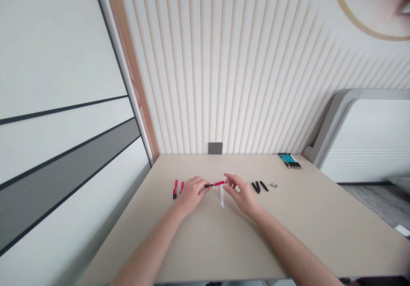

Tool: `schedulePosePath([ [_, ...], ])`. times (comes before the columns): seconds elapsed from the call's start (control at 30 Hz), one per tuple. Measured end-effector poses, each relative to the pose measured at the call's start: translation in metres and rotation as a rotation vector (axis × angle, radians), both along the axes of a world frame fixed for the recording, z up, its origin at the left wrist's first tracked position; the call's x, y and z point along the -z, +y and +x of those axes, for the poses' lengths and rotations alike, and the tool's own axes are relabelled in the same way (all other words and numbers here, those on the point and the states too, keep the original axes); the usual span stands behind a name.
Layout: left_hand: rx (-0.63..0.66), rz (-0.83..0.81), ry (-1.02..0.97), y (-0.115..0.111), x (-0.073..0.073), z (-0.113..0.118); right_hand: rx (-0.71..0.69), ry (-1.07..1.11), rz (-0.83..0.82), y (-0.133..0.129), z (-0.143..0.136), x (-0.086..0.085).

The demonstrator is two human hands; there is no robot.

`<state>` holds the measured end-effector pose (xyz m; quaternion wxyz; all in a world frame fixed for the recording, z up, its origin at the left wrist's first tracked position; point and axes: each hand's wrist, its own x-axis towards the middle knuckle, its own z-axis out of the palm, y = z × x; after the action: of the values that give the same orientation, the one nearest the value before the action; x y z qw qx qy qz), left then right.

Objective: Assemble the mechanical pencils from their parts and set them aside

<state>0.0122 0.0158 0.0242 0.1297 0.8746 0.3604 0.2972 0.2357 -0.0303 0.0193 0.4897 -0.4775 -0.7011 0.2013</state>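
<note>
My left hand (191,193) is closed on the black end of a pink and black pen (219,183), held nearly level above the table. The fingers of my right hand (241,192) are curled around the pen's pink end; their exact contact is too small to make out. Below the pen lie several thin white sticks (222,198), like pen refills. Left of my left hand lies a pink and black pen part (175,189), and another pink part (182,186) is partly hidden by that hand. Black pen parts (257,187) rest to the right of my right hand.
Small grey pieces (273,185) lie right of the black parts. A row of teal, white and black pens (290,161) lies at the table's back right corner. The beige table (198,243) meets a ribbed wall with a dark socket (215,148).
</note>
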Motion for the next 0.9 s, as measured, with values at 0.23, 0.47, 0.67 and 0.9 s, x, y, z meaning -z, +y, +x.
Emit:
schedulePosePath([
  [0.23, -0.085, -0.006, -0.052, 0.000, 0.002, -0.001, -0.067, -0.474, -0.014, 0.007, 0.016, 0.010],
  [0.47, -0.087, 0.029, 0.038, 0.001, 0.002, -0.003, -0.171, -0.660, -0.019, 0.002, 0.014, 0.004],
  [0.67, -0.110, 0.029, 0.074, 0.001, 0.002, -0.003, -0.294, -0.686, 0.018, -0.006, 0.013, -0.008],
  [0.9, -0.111, 0.032, 0.057, 0.001, 0.005, -0.004, -0.392, -0.772, 0.087, -0.011, 0.005, -0.009],
])
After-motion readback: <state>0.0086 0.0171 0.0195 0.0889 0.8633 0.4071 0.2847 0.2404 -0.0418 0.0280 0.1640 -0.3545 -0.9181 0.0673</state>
